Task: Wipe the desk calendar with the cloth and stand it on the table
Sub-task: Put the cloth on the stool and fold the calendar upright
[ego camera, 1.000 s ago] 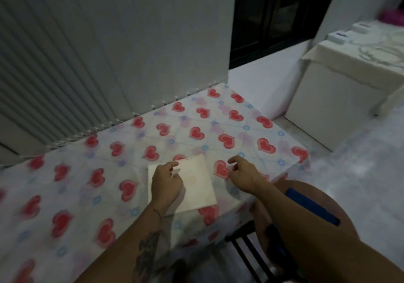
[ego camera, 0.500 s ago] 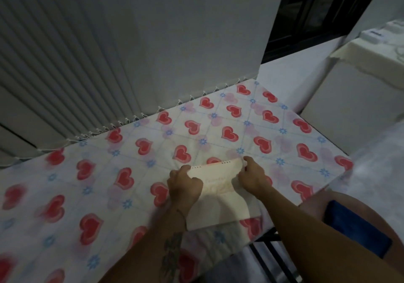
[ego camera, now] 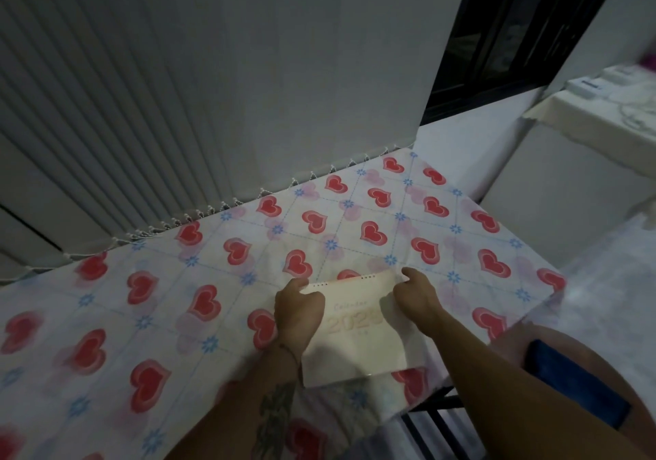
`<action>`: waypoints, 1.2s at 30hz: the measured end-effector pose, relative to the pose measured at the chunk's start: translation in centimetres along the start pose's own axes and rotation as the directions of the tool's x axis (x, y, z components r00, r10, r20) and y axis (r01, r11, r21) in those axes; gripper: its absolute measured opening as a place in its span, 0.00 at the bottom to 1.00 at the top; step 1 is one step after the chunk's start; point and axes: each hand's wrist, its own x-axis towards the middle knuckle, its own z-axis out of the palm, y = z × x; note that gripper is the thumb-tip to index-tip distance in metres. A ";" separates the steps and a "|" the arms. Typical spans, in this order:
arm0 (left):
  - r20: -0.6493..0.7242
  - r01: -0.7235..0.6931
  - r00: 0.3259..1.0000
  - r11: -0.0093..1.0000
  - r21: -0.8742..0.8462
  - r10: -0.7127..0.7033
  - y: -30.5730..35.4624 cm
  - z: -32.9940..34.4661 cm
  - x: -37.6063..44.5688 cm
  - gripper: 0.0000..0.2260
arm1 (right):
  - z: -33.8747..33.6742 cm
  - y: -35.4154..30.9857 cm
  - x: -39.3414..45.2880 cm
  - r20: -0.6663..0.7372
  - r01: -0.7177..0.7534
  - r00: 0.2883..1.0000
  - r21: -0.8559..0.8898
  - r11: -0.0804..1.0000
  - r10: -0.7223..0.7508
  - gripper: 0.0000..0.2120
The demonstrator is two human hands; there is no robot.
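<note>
Cream card of the desk calendar point(ego camera: 355, 339), printed with "Calendar" and a year in pale orange, near the front edge of the worktop point(ego camera: 159, 282), toward its right corner, on the cloth of red hearts. Held at the two upper corners: left hand point(ego camera: 298, 312) pinching the top-left corner by the binding holes, right hand point(ego camera: 417, 296) pinching the top-right corner, both with fingers closed narrow on the card. Top edge lifted off the worktop and a little bowed between the hands, bottom edge resting low by the front edge, so tilted and not flat, not yet upright.

Gripped at both top corners probably to raise the cover evenly and to open the stand behind, with the bottom edge kept down as a hinge. Back panel hidden, so impossible to tell if the foot is spread already.

Dark blue thing point(ego camera: 575, 385) on a round brown seat point(ego camera: 514, 339) at the right, off the worktop, maybe the wiping cloth, but too dim to be sure. Neither hand holding any cloth, so judged as the standing step, near the end of the task.

Risk: bottom edge close to the front edge, may slide off if pushed forward carelessly
</note>
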 end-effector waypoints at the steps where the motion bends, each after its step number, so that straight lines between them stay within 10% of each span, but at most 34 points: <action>1: 0.002 -0.004 1.000 1.000 0.010 0.004 -0.1 0.0 -0.2 0.23 | 0.0 -0.1 -0.1 0.010 0.007 1.000 0.002 1.000 -0.007 0.24; 15: -0.205 -0.109 0.976 0.981 -0.162 0.074 0.8 -0.3 -3.0 0.19 | -2.0 0.3 -1.5 0.069 0.211 0.974 0.092 0.973 -0.217 0.19; 22: -0.511 -0.328 0.830 0.936 -0.126 0.223 3.5 -0.1 -6.7 0.14 | -4.0 -1.6 -2.9 -0.061 0.485 0.873 0.214 0.848 -0.484 0.19; 36: -0.675 -0.335 0.714 0.937 -0.096 0.187 3.4 0.5 -12.3 0.09 | -5.3 -0.5 -4.3 -0.039 0.677 0.736 0.038 0.735 -0.676 0.18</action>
